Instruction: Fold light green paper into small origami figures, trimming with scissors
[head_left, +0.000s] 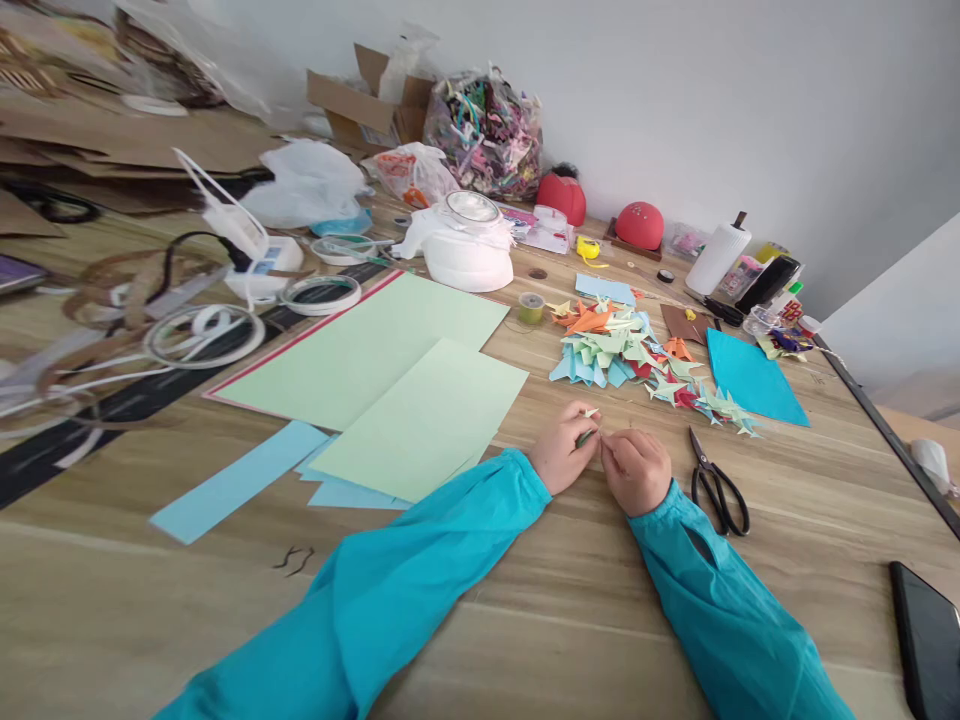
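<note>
Most of a small pale green paper piece point(584, 438) is hidden by the fingers of the left hand point(564, 448), and anything between the pinched fingertips of the right hand point(637, 470) is too small to tell. Light green sheets point(427, 420) cover much of the blue paper point(352, 496) beneath. The bottom edge cuts off both turquoise sleeves point(390, 590), the right edge a black phone point(926, 640), and the cardboard point(142, 140) at upper left is cropped and blurred.
</note>
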